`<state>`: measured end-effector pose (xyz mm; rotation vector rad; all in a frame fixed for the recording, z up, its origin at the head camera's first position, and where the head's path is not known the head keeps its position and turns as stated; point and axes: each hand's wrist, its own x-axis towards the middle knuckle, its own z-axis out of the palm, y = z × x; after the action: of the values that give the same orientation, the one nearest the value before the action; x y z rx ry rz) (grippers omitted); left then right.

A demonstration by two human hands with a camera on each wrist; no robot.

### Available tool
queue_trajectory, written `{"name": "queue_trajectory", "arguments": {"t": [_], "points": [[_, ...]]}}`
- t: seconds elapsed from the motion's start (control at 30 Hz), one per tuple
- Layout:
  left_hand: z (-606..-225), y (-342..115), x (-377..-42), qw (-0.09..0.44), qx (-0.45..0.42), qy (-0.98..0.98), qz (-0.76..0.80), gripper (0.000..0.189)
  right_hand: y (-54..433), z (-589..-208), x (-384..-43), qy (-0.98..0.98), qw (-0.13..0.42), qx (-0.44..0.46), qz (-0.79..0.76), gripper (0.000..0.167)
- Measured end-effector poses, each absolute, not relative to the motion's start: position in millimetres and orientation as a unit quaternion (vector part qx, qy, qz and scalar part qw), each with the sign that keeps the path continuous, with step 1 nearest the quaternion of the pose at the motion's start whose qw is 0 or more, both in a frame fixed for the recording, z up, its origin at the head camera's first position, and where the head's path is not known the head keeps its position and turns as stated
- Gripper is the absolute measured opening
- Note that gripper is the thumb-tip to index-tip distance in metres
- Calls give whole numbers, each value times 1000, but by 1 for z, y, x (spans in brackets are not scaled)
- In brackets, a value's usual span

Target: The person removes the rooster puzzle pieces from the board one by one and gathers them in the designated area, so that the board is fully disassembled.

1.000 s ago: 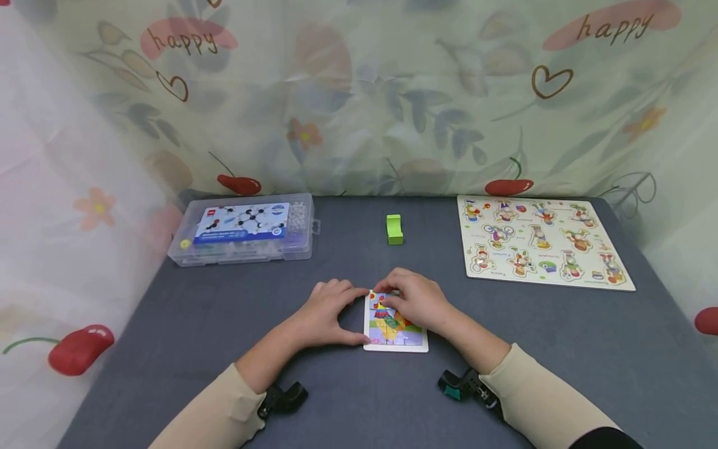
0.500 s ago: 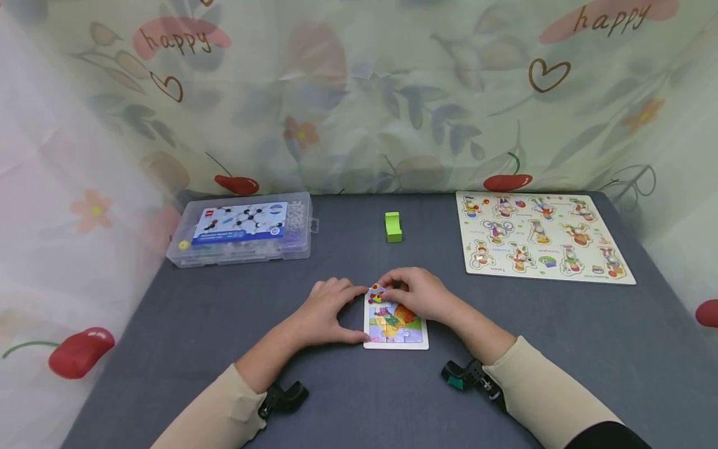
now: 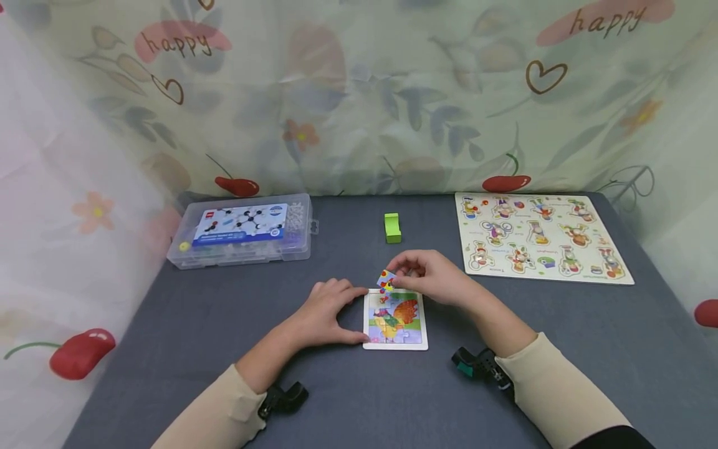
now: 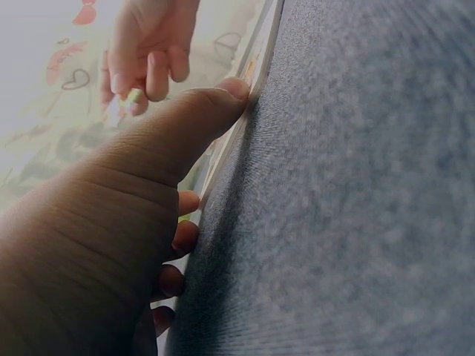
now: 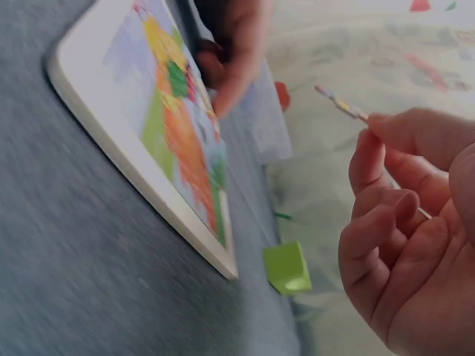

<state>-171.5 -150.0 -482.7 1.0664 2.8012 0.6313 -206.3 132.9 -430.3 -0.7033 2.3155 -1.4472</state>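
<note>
A small jigsaw puzzle [image 3: 405,318] in a white frame lies on the grey cloth, showing a colourful bird; its upper-left part lacks a piece. My left hand [image 3: 322,318] rests at the frame's left side, thumb at the near corner and index finger at the far corner, both fairly straight. In the left wrist view the thumb [image 4: 178,130] presses on the rim. My right hand [image 3: 432,274] pinches a puzzle piece [image 3: 386,280] between thumb and index finger, just above the frame's far edge. The right wrist view shows the puzzle piece [image 5: 341,106] edge-on, lifted off the frame.
A bright green block [image 3: 392,228] stands beyond the puzzle. At the back left lies a clear plastic case [image 3: 241,252] with a molecule label. A larger picture board [image 3: 518,240] with animal figures lies at the back right. A patterned curtain [image 3: 359,137] closes off the back.
My right hand has lifted the puzzle piece out of the frame's upper-left part and carried it up and slightly away. My left hand stays at the frame's left side.
</note>
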Motion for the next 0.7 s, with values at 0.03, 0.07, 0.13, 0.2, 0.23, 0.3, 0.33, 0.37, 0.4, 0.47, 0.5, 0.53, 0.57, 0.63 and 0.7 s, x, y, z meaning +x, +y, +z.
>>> {"name": "queue_trajectory", "arguments": {"t": [0.03,0.07,0.13,0.2,0.23,0.3,0.33,0.37,0.4,0.47,0.5,0.53,0.57,0.63,0.7], "points": [[-482,-150,-171,38,347,914,207,86,136,-427,-207,808,161,-244,-511,18],[-482,-150,-171,38,346,914,209,86,139,-424,-208,805,161,-243,-517,19],[-481,-150,-170,36,347,913,210,86,146,-419,-209,800,159,-242,-526,19],[-481,-149,-171,39,346,913,213,86,152,-416,-211,799,155,-243,-528,20],[-481,-149,-171,41,347,913,212,86,155,-414,-210,799,152,-243,-529,20],[-481,-148,-171,43,349,912,210,85,159,-410,-210,800,146,-242,-529,20],[-481,-148,-171,44,349,913,209,85,161,-409,-210,801,144,-239,-529,20],[-481,-148,-171,44,348,913,208,85,162,-408,-209,801,145,-237,-531,20],[-481,-148,-171,43,348,913,208,85,162,-407,-208,799,145,-235,-533,21],[-482,-148,-170,43,346,914,207,84,163,-406,-207,798,141,-238,-535,21],[-482,-149,-169,43,345,915,205,85,163,-404,-206,796,139,-239,-538,21],[-483,-148,-170,42,344,915,204,85,164,-403,-204,795,137,-240,-540,21],[-484,-148,-170,42,345,915,204,85,165,-401,-203,794,134,-240,-542,22],[-485,-149,-170,42,345,916,201,86,169,-397,-199,792,125,-241,-547,23],[-485,-150,-170,40,343,917,201,86,174,-392,-195,787,118,-232,-560,23]]}}
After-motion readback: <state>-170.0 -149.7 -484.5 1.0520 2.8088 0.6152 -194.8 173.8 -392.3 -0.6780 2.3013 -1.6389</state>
